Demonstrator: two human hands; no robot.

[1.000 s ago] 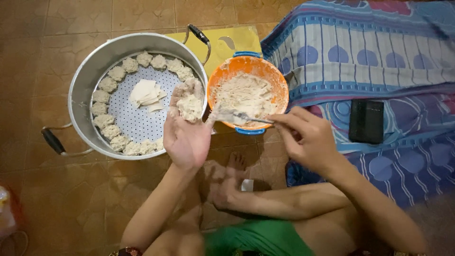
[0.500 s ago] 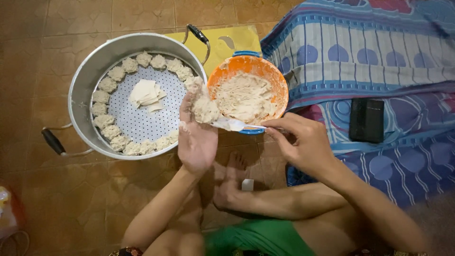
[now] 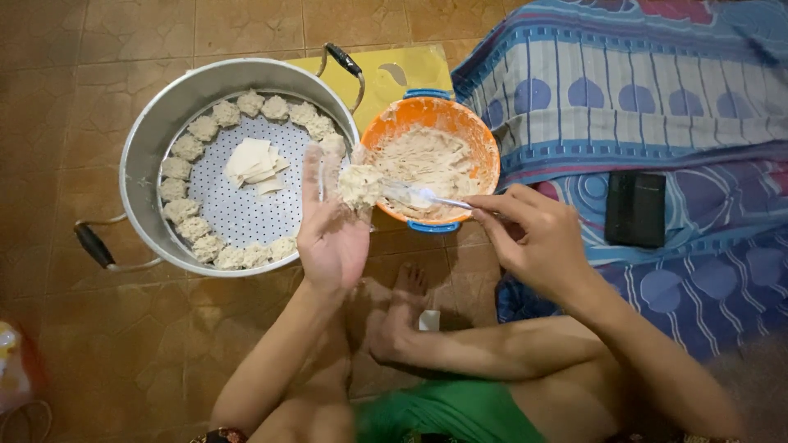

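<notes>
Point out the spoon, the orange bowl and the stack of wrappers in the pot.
spoon [image 3: 427,197], head view, on its bowl end.
orange bowl [image 3: 484,139], head view, on its right rim.
stack of wrappers [image 3: 253,162], head view, on the top sheet.

We saw a shiny metal pot [image 3: 148,156], a smooth orange plastic bowl [image 3: 484,143], a clear plastic spoon [image 3: 427,197], soft lumpy dough [image 3: 359,184], printed cloth [image 3: 624,90], and a glossy brown tile floor [image 3: 82,49].
</notes>
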